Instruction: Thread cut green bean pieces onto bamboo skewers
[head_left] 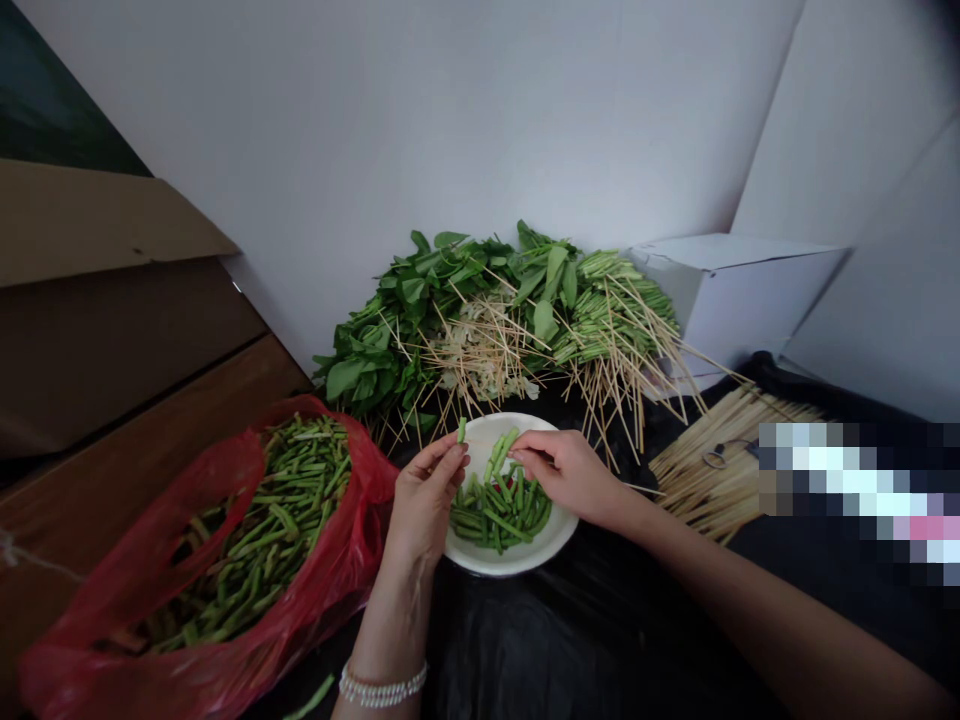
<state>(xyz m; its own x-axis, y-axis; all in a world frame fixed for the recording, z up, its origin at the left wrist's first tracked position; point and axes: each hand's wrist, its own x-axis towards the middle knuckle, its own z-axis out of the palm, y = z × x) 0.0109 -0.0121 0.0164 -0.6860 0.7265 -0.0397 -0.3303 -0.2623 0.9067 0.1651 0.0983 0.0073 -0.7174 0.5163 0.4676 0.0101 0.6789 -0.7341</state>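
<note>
A white bowl (517, 556) of cut green bean pieces (501, 508) sits on the black-covered table. My left hand (426, 495) hovers at the bowl's left rim, fingers pinched on one short bean piece (462, 430) held upright. My right hand (571, 472) reaches over the bowl's right side and pinches a thin wooden skewer that carries a few bean pieces (501, 450). A pearl bracelet (381, 688) circles my left wrist.
A red plastic bag (225, 560) full of cut beans lies at the left. Skewered leafy greens (420, 310), pale vegetables and bean skewers (622, 305) are piled against the wall. Loose bamboo skewers (720, 460) lie at right, behind them a white box (739, 285).
</note>
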